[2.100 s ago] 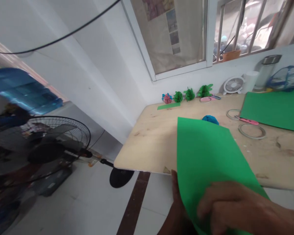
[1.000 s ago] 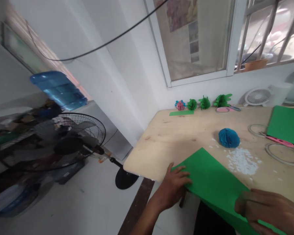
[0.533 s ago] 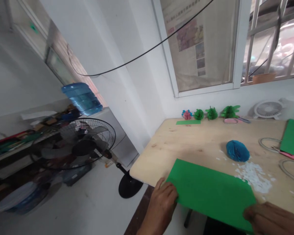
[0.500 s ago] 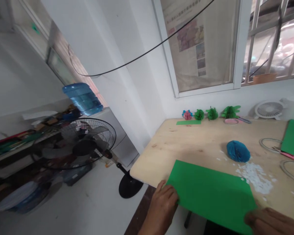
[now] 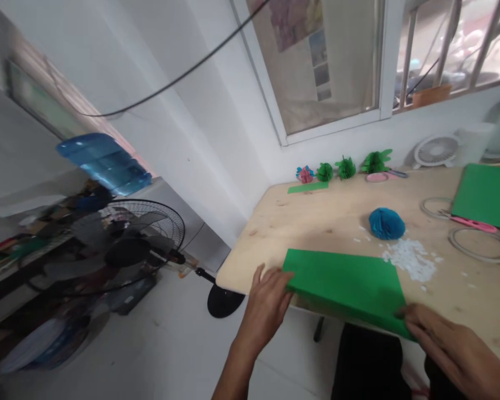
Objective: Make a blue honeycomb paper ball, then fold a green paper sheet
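Observation:
A green sheet of paper (image 5: 344, 280) lies at the table's near edge, its front part bent down along that edge. My left hand (image 5: 270, 294) grips the sheet's left near corner, fingers curled over it. At the opposite near corner, my right hand (image 5: 433, 330) pinches the paper, thumb hidden. Beyond the sheet sits a round blue paper ball (image 5: 386, 223). White paper scraps (image 5: 410, 260) are scattered to the right of the sheet.
Pink-handled scissors (image 5: 475, 223) lie beside a stack of green paper (image 5: 489, 194) and a ring of wire (image 5: 481, 245). Along the wall stand several paper figures (image 5: 345, 168) and a small white fan (image 5: 436, 151). A floor fan (image 5: 150, 228) stands left of the table (image 5: 254, 239).
Both hands have brought the green sheet down onto the table's edge, and its near part now folds downward. The view has shifted right and down.

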### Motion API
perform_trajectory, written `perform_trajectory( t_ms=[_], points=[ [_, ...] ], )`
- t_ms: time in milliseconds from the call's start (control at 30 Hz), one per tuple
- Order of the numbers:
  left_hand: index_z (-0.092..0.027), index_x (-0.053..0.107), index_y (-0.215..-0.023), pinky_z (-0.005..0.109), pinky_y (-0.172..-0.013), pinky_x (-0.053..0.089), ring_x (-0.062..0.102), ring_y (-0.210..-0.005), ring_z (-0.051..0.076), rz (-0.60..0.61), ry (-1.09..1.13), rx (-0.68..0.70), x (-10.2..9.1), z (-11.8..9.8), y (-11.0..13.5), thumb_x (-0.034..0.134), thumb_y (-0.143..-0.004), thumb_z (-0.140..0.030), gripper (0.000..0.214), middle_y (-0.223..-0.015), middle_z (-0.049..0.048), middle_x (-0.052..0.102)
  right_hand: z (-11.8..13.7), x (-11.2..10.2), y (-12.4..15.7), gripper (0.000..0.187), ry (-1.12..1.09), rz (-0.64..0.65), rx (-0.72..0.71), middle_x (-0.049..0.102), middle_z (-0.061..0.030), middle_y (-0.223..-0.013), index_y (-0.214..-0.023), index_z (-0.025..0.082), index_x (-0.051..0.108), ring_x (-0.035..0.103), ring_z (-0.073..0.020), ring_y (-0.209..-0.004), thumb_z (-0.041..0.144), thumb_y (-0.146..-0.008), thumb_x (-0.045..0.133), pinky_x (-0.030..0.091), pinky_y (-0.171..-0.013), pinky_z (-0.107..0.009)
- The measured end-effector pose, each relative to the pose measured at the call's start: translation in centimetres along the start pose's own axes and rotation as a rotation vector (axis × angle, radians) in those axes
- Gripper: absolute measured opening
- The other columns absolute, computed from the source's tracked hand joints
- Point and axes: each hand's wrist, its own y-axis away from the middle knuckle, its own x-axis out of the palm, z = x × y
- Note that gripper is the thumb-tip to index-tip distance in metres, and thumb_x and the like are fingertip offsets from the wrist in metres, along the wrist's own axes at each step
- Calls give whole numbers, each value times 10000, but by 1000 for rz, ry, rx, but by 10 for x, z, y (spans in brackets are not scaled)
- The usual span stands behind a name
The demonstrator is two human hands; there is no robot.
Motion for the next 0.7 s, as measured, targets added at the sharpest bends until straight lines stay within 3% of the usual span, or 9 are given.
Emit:
perform_trajectory(
  t_ms=[67, 133, 200, 367, 600, 700],
  points=[
    [-209, 546, -1298, 601, -1171, 293, 524, -1334, 296, -168, -66, 14, 2, -9, 0, 518, -910, -96, 406, -1287, 126, 657, 2, -2, -9, 320, -49, -26, 113, 741, -49, -857, -890, 240, 685, 714, -206, -741, 462, -966, 468, 596, -684, -252],
    [-227, 503, -1362, 620, -1203, 204, 351, -1470, 326, -249, -109, 58, 9, -19, 1, 536, -918, -123, 458, -1430, 133, 560, 2, -3, -20, 360, -92, -41, 213, 708, -47, -799, -826, 232, 641, 684, -194, -707, 495, -972, 443, 574, -650, -257],
    [-263, 496, -1382, 633, -1215, 151, 266, -1510, 334, -191, -114, 122, 20, -28, 2, 550, -922, -163, 474, -1499, 111, 500, -2, -5, -31, 400, -111, -23, 272, 625, -21, -674, -741, 234, 584, 617, -172, -612, 518, -972, 423, 526, -573, -259],
    [-300, 449, -1458, 681, -1196, 144, 202, -1529, 355, 50, -116, 174, 49, -32, -13, 588, -931, -302, 545, -1573, 101, 410, -14, -3, -56, 459, -143, 25, 355, 524, 6, -590, -682, 240, 508, 548, -168, -556, 589, -953, 382, 469, -530, -282],
    [-315, 408, -1503, 670, -1193, 165, 233, -1513, 374, 177, -101, 254, 76, -20, -44, 625, -906, -450, 650, -1595, 102, 379, -17, -4, -78, 497, -168, 134, 356, 588, -15, -601, -652, 242, 532, 595, -194, -593, 629, -931, 391, 503, -571, -317],
    [-310, 396, -1510, 657, -1186, 202, 277, -1498, 362, 218, -72, 256, 83, -17, -50, 579, -936, -453, 620, -1578, 104, 408, -18, -5, -75, 488, -184, 113, 374, 684, -38, -724, -731, 232, 609, 662, -219, -702, 620, -942, 402, 545, -633, -325]
  ],
)
